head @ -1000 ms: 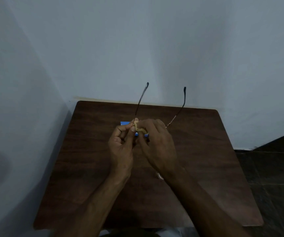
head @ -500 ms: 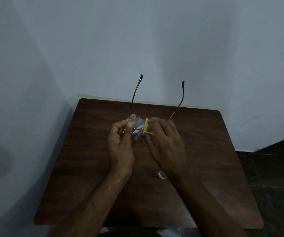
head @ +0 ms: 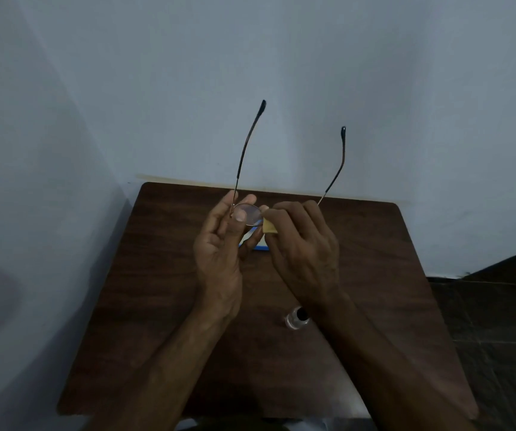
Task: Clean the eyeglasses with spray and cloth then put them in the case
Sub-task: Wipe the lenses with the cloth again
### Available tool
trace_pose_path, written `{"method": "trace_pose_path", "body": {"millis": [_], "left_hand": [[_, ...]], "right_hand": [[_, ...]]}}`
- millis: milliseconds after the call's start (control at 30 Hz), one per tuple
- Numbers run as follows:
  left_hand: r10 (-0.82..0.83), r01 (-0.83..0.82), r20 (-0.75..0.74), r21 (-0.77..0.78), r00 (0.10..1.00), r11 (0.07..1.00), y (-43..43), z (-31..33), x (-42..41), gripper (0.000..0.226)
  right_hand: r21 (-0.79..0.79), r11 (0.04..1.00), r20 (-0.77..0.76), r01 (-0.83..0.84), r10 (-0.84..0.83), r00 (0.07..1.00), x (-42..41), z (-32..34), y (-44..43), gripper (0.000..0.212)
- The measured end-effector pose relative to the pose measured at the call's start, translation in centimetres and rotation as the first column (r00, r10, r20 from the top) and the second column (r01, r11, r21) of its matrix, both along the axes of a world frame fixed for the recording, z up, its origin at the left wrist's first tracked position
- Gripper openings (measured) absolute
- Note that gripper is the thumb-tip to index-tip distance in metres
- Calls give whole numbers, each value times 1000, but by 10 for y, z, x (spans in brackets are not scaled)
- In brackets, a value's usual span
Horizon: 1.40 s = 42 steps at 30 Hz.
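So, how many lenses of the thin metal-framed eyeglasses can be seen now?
1. The round clear lens is held at its rim by the left hand. The other lens may be hidden behind the right hand holding the small yellow cloth.

The left hand [head: 219,253] pinches the thin round wire eyeglasses [head: 248,214] by one lens rim, up above the dark brown wooden table [head: 163,275]. Their long arms point away at the wall. The right hand [head: 304,247] holds a small yellow cloth [head: 269,227] just beside that lens. A small clear bottle [head: 295,318] stands near the right wrist.
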<state>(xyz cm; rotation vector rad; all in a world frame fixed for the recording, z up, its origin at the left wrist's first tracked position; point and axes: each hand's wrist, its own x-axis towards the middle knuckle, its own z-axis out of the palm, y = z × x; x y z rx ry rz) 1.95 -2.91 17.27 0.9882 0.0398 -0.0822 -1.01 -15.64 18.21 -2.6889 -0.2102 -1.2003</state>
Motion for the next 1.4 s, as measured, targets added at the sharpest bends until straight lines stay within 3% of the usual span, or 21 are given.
{"method": "trace_pose_path", "body": {"millis": [167,233,367,500,700,867,1100,1400], "left_hand": [[-160,139,-106,-182,981,973,-11,16,-12,52],[-204,155,-162,-273,966,950,-13,21,-14,61],[-234,154,-223,-327,946,932,-10,20,-7,53],[-191,99,-253,-336,948,936,-8,16,-2,55],[-198,122,-242,-296,950,947,-15,9,-7,47],[-175,99,-277,-267,945,959,-8,3,-3,56],[-160,102,-246,-232,956,967,-6,0,0,56],[-170,113,-322,-190,931,975,-5,-7,1,53]], "right_hand": [[35,998,58,-53,51,997,1,6,2,13],[43,996,32,-74,73,997,1,6,5,14],[128,987,-61,-96,105,993,-7,6,7,20],[269,963,-64,-18,37,997,-12,14,-2,21],[247,958,-214,144,-91,973,-4,15,4,12],[273,961,-285,39,42,957,-13,2,7,23],[232,972,-252,32,29,967,-12,3,5,22],[241,966,-260,95,-30,965,-14,-3,8,22]]}}
